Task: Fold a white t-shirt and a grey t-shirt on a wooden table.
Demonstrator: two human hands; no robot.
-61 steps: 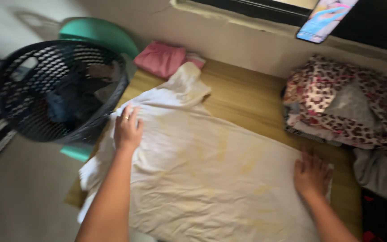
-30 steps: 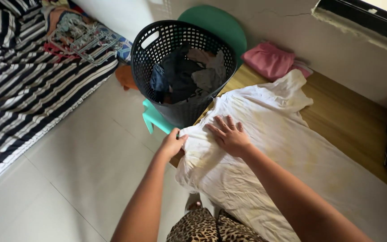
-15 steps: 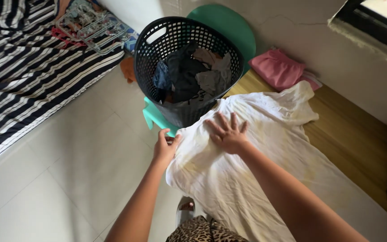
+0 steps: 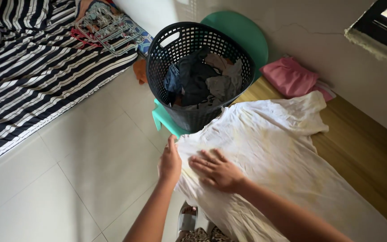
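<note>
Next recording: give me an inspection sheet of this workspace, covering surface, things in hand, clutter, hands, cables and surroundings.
Surface: low wooden table, mostly covered by cloth.
Things in hand: large white cotton garment spread flat, its near edge hanging over the table's end.
Clutter: folded pink cloth at the table's far corner; black plastic laundry basket holding dark and grey clothes, standing on a mint-green plastic stool.
Hands: left hand pinches the garment's hanging edge; right hand lies flat on the garment.
Cables: nothing seen.
Surroundings: pale tiled floor, striped black-and-white bedding with a grey clip hanger on it, window frame at upper right.
</note>
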